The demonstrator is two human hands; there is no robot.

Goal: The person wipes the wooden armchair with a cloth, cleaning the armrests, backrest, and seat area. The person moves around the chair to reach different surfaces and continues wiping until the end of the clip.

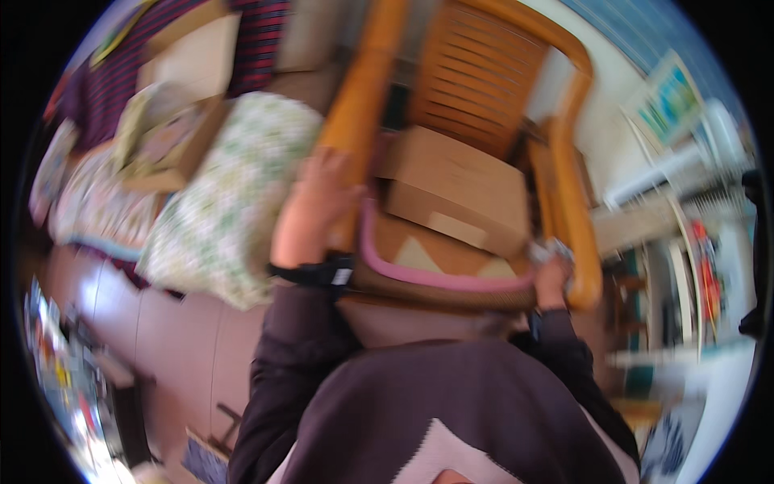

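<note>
Before me stands a wooden armchair (pixel 484 66) with a slatted back and a pink-edged seat cushion (pixel 447 279). A closed cardboard box (pixel 462 181) lies on its seat. My left hand (pixel 320 196) rests on or just over the chair's left armrest (pixel 357 115), fingers spread, holding nothing that shows. On the other side, my right hand (pixel 551 275) holds a crumpled pale cloth or tissue (pixel 551 249) beside the right armrest (pixel 568 212). Motion blurs both hands.
Left of the chair lies a green-and-white floral pillow (pixel 242 181). Beyond it, an open cardboard box (pixel 205 60) with cloth inside sits on patterned bedding. Shelves (pixel 689 272) with various items stand at the right. A small stool-like item (pixel 205 454) is on the tiled floor at lower left.
</note>
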